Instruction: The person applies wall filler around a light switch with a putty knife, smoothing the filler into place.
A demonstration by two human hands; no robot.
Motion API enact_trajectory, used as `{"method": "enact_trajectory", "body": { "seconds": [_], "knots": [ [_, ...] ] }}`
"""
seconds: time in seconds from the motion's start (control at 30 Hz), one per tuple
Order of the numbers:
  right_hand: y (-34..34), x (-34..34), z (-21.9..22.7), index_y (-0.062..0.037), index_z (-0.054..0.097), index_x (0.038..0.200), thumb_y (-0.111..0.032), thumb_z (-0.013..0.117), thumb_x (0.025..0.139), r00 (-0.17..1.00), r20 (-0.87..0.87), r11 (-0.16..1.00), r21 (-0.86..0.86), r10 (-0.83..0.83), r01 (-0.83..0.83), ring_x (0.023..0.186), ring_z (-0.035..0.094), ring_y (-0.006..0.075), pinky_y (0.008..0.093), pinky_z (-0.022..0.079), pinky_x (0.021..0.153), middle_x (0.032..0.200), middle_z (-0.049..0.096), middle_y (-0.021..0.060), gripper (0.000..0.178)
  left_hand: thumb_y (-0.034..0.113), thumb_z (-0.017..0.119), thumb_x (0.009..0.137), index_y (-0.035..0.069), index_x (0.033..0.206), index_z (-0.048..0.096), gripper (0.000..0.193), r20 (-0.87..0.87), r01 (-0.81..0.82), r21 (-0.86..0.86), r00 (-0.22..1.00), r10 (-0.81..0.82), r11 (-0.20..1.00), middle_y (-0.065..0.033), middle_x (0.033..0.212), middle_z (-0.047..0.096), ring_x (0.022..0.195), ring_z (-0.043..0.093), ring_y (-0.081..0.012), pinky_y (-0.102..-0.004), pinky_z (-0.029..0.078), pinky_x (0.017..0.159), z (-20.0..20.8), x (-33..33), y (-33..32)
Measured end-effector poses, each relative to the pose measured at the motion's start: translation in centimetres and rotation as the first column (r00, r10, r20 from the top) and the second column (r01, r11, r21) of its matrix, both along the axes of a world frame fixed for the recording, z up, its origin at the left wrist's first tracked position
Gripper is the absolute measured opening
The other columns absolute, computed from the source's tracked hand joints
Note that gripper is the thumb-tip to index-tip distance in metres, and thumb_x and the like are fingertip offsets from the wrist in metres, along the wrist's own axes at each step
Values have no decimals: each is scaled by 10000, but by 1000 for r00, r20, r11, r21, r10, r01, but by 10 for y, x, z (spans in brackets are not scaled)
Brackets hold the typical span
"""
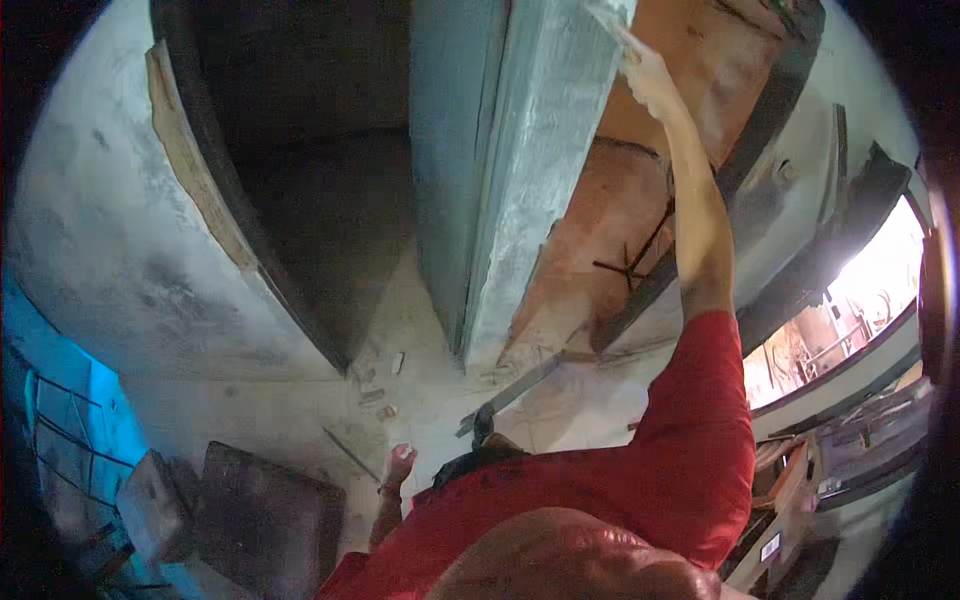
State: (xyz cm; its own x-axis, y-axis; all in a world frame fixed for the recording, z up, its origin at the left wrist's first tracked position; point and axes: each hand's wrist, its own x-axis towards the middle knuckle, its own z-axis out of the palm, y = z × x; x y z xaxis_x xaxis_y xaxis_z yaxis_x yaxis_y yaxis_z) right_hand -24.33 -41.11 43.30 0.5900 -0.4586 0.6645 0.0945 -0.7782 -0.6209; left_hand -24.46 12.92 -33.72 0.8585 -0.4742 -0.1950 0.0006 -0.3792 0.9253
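Observation:
My right hand [650, 84] is raised high at the top, closed around a flat, pale-bladed putty knife [610, 22]. The blade lies at the edge of a grey wall end [560, 130], which has whitish smears on it. My right arm is stretched out toward it. Low beside my body, my left hand [400, 463] hangs with its fingers curled. A small pale spot shows at the fingers, but I cannot make out whether it is something held.
A dark doorway [310, 150] opens left of the wall end. An orange-brown surface [570, 260] lies to its right. On the floor are a dark bar [525, 390], small scraps [372, 397] and a dark board [265, 510]. A bright window [850, 300] is at the right.

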Motion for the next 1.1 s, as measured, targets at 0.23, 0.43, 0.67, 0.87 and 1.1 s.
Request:
{"method": "enact_trajectory", "body": {
  "seconds": [0.23, 0.43, 0.67, 0.87, 1.1],
  "knots": [
    [11, -2, 0, -235, 458, 1350, -45, 455, 882, 999, -44, 1000, -23, 5, -6, 452, 250, 43, 220, 231, 363, 614, 341, -66, 505, 302, 677, 792, 13, 1039, 581, 393, 173, 44, 55, 983, -53, 997, -204, 1008, 616, 970, 578, -355, -417, 464, 832, 45, -8, -29],
    [-5, -7, -1, -236, 442, 1360, -54, 476, 873, 998, -52, 998, -57, -18, 15, 447, 257, 51, 219, 246, 362, 653, 394, -50, 521, 351, 648, 811, 7, 1097, 576, 453, 201, 69, -12, 977, -65, 998, -210, 1050, 616, 938, 606, -330, -406, 478, 802, 53, 9, -47],
    [-2, -13, 6, -235, 415, 1378, -39, 487, 862, 1000, -10, 1000, 9, 0, 0, 431, 267, 50, 233, 236, 362, 619, 415, -26, 557, 330, 649, 807, -17, 1132, 560, 484, 50, -7, -335, 998, 25, 942, -213, 1126, 594, 1034, 581, -335, -414, 460, 873, 24, 15, -39],
    [-1, -4, 7, -225, 442, 1363, -25, 496, 858, 999, -38, 996, -78, 33, -36, 431, 281, 42, 224, 241, 363, 598, 372, -42, 546, 308, 654, 802, -27, 1128, 562, 476, 39, 48, -105, 998, -44, 993, -224, 1090, 602, 1045, 572, -346, -411, 456, 873, 17, 15, -39],
    [1, 7, 11, -226, 436, 1362, -16, 526, 843, 994, -98, 998, -31, -55, 52, 468, 368, 55, 222, 359, 403, 1420, 343, 184, 567, 323, 643, 804, -13, 1120, 573, 468, 103, 79, 61, 991, -85, 995, -225, 1091, 602, 1043, 574, -340, -391, 458, 865, 38, -3, -38]
  ]
}}
